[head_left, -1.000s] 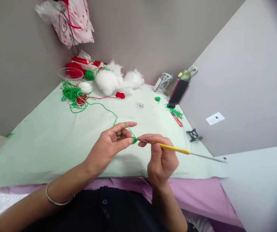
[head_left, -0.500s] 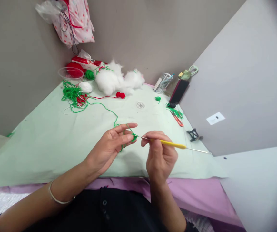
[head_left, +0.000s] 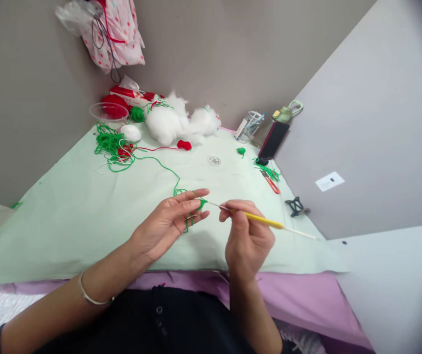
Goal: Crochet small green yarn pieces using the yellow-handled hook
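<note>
Grey walls (head_left: 255, 54) meet behind the bench (head_left: 67, 236), which bears pale green cloth (head_left: 133, 196), with lilac fabric (head_left: 288, 292) showing along its near edge at six o'clock. Clock positions as I read them on my remote head view: centre at the small green crochet piece (head_left: 203, 204), twelve toward the far wall.

At eight o'clock, just beside the centre, my left hand (head_left: 174, 215) pinches the crochet piece between thumb and fingers; its index finger is extended, and green yarn crosses the fingers. At four o'clock, my right hand (head_left: 249, 233) is closed around the yellow handle of a hook (head_left: 266, 221), held like a pen. Its slender metal shaft points left to the crochet piece; I cannot tell whether the tip passes through a stitch.

From the left hand, a green strand (head_left: 164, 168) runs toward ten o'clock, to a green yarn tangle (head_left: 108, 140) lying near a white ball (head_left: 130, 132). White fluffy stuffing (head_left: 164, 123) lies at eleven, a small red piece (head_left: 184, 145) just before it. Between one and two I note a small green bobble (head_left: 240, 151) and, farther out, a dark phone (head_left: 274, 140) leaning upright. Orange-handled snips (head_left: 271, 185) lie between two and three, a black stand (head_left: 297, 207) at three.
</note>
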A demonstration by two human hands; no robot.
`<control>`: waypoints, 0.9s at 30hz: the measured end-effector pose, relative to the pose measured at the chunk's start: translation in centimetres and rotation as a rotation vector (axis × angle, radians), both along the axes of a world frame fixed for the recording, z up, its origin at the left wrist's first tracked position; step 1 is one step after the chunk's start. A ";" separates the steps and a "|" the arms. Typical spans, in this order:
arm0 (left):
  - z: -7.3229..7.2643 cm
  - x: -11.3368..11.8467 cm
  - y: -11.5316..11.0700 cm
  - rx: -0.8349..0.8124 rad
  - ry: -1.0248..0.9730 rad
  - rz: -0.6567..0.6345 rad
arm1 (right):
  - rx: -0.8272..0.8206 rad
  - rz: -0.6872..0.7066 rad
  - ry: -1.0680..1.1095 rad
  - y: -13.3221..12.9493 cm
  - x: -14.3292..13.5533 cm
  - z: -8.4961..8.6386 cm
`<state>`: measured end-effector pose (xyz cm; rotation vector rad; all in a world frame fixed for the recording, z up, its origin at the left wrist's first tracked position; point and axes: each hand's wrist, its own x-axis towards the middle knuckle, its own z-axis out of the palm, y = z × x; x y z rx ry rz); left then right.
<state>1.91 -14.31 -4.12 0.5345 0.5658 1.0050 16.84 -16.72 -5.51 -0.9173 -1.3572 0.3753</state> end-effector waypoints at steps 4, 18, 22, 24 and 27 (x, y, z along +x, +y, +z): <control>0.0 -0.2 -0.2 0.163 0.183 0.065 | -0.089 0.132 0.094 0.3 -0.2 0.5; 0.2 -0.7 -0.6 0.248 0.298 0.068 | -0.149 0.192 0.154 -0.2 0.4 0.4; 0.0 -0.4 -0.8 0.320 0.361 0.135 | 0.095 0.037 -0.251 -0.7 0.2 -0.2; 0.0 -0.2 -0.9 0.287 0.332 0.160 | 0.242 -0.059 -0.450 -0.6 -0.1 -0.8; -0.1 0.0 -0.8 0.120 0.166 0.060 | 0.294 -0.177 -0.497 -0.4 -0.4 -1.2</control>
